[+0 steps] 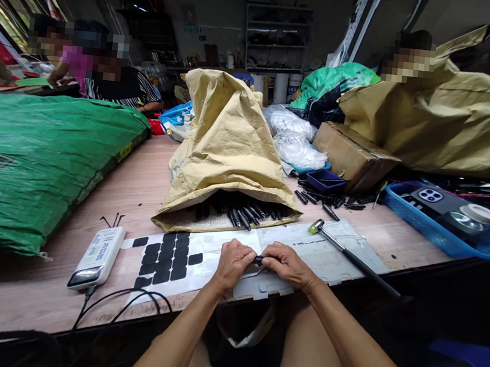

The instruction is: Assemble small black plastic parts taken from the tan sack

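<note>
My left hand (pixel 235 262) and my right hand (pixel 288 264) meet over the table's front edge, both closed. Their fingers pinch a small black cylindrical part (pixel 258 260) from its two ends; most of it is hidden by the fingers. Below them lies a flat grey-white board (pixel 307 254). On that board, right of my right hand, rests a hammer (pixel 343 251) with a yellowish head and black handle. Left of my left hand is a white sheet with black rounded-square stickers (pixel 165 257). Behind the hands, a tan sack (pixel 232 141) opens toward me, showing several black tubular parts (pixel 244 214).
A green sack (pixel 46 162) fills the left side. A white power bank (pixel 98 257) with a black cable stands near the front edge. At right are a blue basket (pixel 444 239) holding a phone and jar, and a cardboard box (pixel 353 154). Other people sit beyond the table.
</note>
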Available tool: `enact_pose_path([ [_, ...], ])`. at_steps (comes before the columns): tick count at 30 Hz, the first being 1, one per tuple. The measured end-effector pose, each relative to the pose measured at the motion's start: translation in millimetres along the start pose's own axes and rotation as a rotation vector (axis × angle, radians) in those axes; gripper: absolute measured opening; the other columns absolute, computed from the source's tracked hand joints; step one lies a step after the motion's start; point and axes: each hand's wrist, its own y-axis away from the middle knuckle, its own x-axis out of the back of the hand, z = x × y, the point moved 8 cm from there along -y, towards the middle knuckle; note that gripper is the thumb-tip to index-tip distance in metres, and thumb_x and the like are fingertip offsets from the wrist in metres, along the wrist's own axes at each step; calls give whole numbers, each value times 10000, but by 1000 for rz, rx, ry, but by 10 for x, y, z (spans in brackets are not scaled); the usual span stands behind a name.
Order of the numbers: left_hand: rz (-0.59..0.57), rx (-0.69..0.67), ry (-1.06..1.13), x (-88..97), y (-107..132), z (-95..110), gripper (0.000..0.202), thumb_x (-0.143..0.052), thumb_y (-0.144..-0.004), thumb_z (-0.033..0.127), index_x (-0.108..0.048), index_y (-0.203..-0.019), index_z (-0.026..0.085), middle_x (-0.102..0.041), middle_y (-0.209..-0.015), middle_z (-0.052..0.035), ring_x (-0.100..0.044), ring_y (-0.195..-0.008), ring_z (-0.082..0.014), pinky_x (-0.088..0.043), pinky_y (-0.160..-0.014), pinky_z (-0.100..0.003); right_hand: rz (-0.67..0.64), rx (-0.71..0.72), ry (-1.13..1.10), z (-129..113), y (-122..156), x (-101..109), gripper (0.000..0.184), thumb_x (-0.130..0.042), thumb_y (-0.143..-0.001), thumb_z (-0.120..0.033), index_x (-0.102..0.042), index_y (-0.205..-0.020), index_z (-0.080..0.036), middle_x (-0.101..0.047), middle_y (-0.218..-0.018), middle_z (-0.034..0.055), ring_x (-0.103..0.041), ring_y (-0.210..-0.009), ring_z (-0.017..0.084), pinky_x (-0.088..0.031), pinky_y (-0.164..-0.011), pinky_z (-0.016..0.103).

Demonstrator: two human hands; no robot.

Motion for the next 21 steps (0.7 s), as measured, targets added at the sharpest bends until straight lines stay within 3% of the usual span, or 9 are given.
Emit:
enact_pose_path([
  [6,21,-3,5,10,6,-14,383,-429,-997,383,-651,-721,237,-668,-756,10,-503,-886,-202,-327,-893,-394,-32,-17,-49,-9,-3,5,203,-554,-956,-310,-694,-856,-203,-669,-812,18,-578,-828,179,-449,-793,308],
  [11,53,20,16,27,12,-24,447,-384,-1003,422,-620,-680,224,-612,-729,12,-509,-876,-190,-338,-880,-366,-30,-77,-154,61,45,43,224,-623,-905,-369,-722,-1016,-201,-672,-956,45,-607,-914,202,-466,-863,338],
  [21,59,32,-20,38,16,10,492,-370,-986,451,-559,-606,201,-598,-708,-6,-512,-889,-203,-355,-888,-374,15,-68,-73,53,48,4,186,-762,-788,-295,-710,-941,-204,-645,-824,7,-583,-812,177,-458,-750,288],
])
